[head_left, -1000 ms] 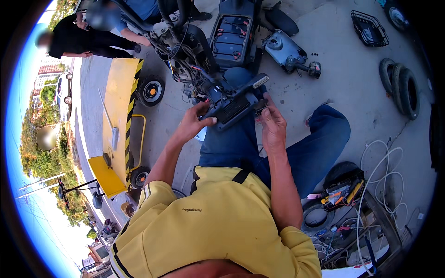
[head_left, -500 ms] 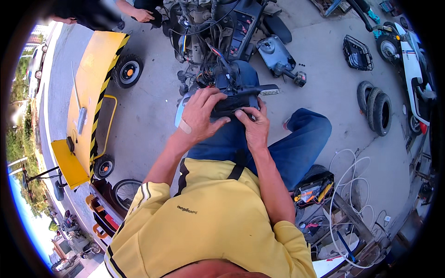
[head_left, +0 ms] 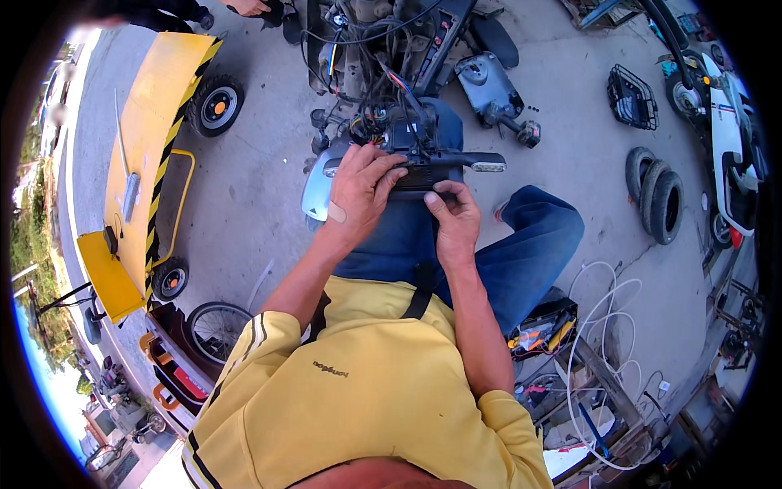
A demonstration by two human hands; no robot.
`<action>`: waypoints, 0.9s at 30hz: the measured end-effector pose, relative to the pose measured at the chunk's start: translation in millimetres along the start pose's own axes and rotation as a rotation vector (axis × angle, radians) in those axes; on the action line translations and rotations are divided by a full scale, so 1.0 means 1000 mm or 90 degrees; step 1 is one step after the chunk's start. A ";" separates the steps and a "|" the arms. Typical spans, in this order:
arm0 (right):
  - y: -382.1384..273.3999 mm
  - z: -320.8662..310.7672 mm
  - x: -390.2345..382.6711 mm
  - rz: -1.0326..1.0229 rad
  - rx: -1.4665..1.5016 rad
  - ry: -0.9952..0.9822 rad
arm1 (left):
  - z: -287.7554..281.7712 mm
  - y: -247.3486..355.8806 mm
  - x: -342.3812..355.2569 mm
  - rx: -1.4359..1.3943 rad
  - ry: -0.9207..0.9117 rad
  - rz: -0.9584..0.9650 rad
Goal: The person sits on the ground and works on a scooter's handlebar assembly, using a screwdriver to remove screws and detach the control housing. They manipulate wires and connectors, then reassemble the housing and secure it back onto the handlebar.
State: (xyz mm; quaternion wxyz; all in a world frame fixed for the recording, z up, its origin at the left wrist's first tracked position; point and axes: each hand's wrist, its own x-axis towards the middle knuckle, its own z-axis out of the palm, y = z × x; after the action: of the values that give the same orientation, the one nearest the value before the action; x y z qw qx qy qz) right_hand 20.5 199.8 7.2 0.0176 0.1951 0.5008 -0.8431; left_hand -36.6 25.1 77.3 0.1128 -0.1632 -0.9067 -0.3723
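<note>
So on the far left, the glossy pale-blue curved panel shows more than it did half a second ago, and the small clear-lensed lamp at the housing's left end is now out from behind the fingers. The left hand had its thumb stuck out toward the bottom edge; now it's tucked in near the fingers. Wrist's bent a bit, back of the hand up, fingers curled over the upper left edge of the long black plastic housing. Can't tell if it's pinching anything small. The housing sits over the blue denim leg, more level than before. The right hand comes up almost straight, fingers half curled, thumb close to them at the lower right edge; exact grip's unclear. Past it, the long clear-lensed lamp pokes off the right end.
</note>
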 end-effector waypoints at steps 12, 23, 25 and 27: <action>0.008 0.002 0.008 -0.093 0.032 0.031 | 0.010 -0.009 0.025 -0.003 0.032 0.022; 0.007 -0.006 0.015 -0.053 0.029 0.012 | 0.006 -0.009 0.029 0.005 0.015 0.047; 0.007 -0.006 0.016 -0.055 0.035 0.011 | 0.006 -0.009 0.029 0.003 0.006 0.051; 0.006 -0.007 0.015 -0.049 0.038 0.009 | 0.007 -0.009 0.028 0.012 -0.008 0.065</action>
State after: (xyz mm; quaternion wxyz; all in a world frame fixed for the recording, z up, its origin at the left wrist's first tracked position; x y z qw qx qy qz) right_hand 9.7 205.2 -6.2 -0.0241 0.1823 0.4827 -0.8563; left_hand -66.7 29.7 76.2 0.1274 -0.2107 -0.9013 -0.3564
